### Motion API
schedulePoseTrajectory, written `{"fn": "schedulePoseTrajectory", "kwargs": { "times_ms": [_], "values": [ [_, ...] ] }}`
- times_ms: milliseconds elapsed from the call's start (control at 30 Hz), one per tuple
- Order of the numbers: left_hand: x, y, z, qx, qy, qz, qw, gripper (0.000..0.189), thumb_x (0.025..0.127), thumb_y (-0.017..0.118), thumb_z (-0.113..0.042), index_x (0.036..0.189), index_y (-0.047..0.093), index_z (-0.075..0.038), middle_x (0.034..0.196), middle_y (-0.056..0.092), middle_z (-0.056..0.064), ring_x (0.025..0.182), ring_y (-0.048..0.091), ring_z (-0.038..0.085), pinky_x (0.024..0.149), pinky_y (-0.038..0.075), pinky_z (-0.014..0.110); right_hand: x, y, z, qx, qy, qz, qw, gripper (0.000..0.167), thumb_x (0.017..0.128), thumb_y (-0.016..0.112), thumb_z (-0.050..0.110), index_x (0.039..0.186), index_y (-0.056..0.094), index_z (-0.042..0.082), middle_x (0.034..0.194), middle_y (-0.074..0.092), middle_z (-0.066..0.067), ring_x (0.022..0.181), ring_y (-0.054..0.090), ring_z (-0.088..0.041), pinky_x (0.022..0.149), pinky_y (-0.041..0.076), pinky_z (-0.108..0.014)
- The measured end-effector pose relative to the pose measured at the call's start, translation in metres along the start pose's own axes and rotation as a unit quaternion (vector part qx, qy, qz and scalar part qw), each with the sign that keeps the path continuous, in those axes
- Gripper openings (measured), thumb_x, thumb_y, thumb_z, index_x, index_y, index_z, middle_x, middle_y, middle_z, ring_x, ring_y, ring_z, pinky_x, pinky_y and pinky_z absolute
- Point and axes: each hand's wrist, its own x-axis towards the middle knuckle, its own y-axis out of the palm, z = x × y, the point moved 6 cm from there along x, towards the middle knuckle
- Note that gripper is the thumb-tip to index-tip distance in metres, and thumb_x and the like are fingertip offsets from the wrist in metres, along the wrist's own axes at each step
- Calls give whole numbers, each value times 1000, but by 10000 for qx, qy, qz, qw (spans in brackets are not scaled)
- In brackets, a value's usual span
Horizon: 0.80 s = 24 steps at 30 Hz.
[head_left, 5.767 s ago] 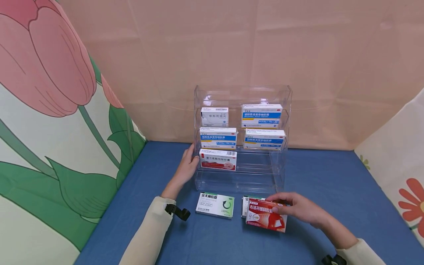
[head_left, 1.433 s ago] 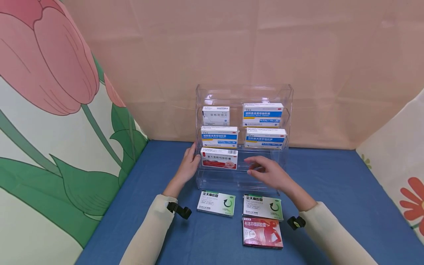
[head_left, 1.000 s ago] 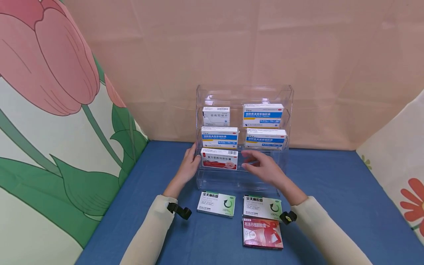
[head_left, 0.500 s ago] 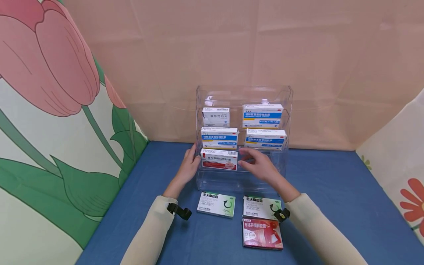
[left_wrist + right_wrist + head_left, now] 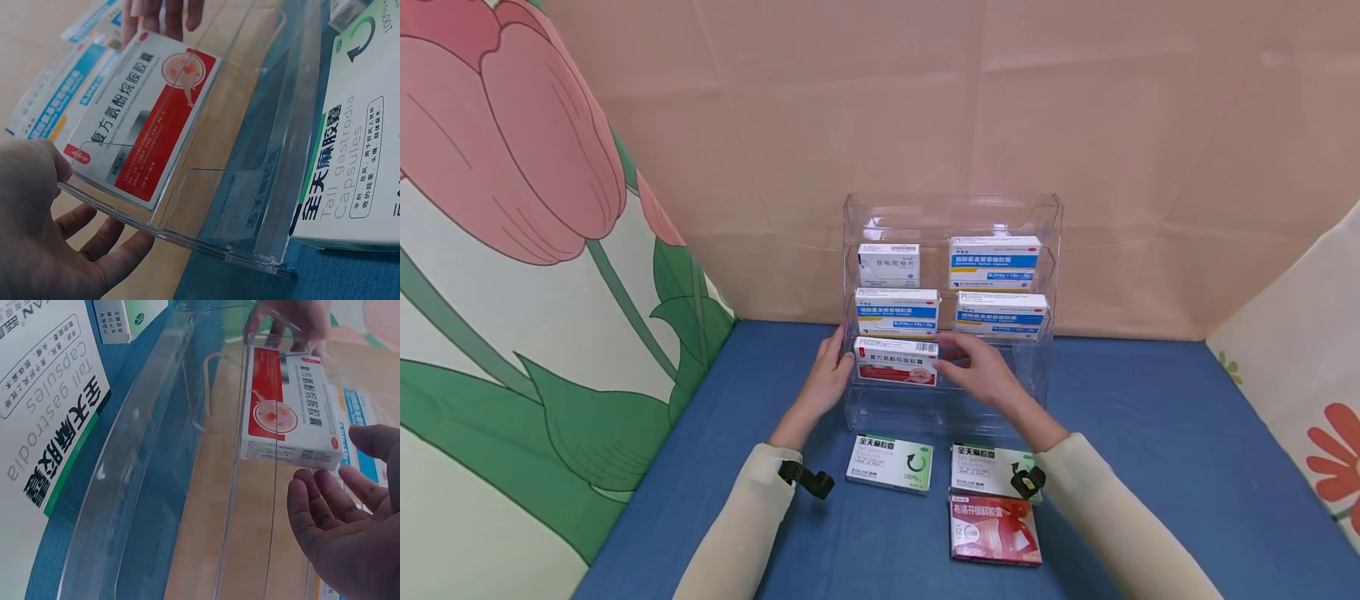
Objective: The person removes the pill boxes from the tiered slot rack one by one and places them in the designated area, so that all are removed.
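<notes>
A clear tiered display rack (image 5: 985, 412) stands on the blue cloth, holding several medicine boxes. My left hand (image 5: 826, 379) grips the rack's left side, its thumb at the front edge beside the lowest box and its fingers along the outer side, as the left wrist view shows. That lowest box, a white-and-red medicine box (image 5: 895, 362), leans upright in the left half of its tier. At its right end is my right hand (image 5: 981, 375), thumb and fingers apart and loosely bent, fingertips right at the box's edge. In the right wrist view the white-and-red medicine box (image 5: 290, 406) shows nothing pinched around it.
Blue-and-white boxes (image 5: 897, 312) and a small white box (image 5: 889, 265) fill tiers above. Before the rack lie two green-and-white capsule boxes, the left green-and-white box (image 5: 889, 463) and the right one (image 5: 985, 468), with a red box (image 5: 995, 531) nearest me. A pink backdrop (image 5: 1150, 208) hangs behind.
The red box, earlier in my right hand, now lies on the cloth. My right hand has since moved to the rack and slid left to the white-and-red box's end. My left hand stays put.
</notes>
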Motion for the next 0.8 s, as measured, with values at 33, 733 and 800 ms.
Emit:
{"fn": "schedulePoseTrajectory", "kwargs": {
  "times_ms": [33,733,800],
  "values": [
    [0,0,0,-11,-13,7,10000,66,100,44,-14,162,21,-8,147,35,26,126,43,40,106,35,57,0,0,0,1,24,-7,10000,48,96,70,24,142,58,15,136,61,-11,115,64,-30,96,53,-47],
    [-1,0,0,17,-75,1,10000,67,100,44,-15,162,21,-9,148,36,25,126,44,39,106,36,58,5,15,3,-313,-55,-220,9993,42,95,71,20,135,64,12,122,63,-11,103,66,-27,89,56,-45],
    [-1,0,0,21,-86,-9,10000,67,100,44,-15,162,21,-10,148,36,25,124,45,39,105,37,58,5,15,4,-355,-9,-281,9990,41,94,72,20,134,65,12,119,64,-10,102,67,-27,87,56,-45]
  ]
}}
